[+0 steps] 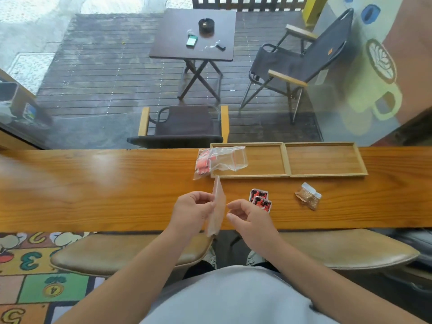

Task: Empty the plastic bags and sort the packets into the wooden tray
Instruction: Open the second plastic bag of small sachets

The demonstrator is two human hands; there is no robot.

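My left hand pinches a clear plastic bag that hangs edge-on above the counter's near edge and looks empty. My right hand hovers just right of it, fingers curled and apart, holding nothing. Two red-and-black packets lie on the counter by my right hand. Two brown packets with white tops lie further right. The two-compartment wooden tray lies at the counter's far edge with both compartments bare. Another clear bag with red packets inside rests over the tray's left rim.
The long wooden counter runs left to right against a window. Two padded stools stand below its near edge. Behind the glass are a deck, a folding table and chairs.
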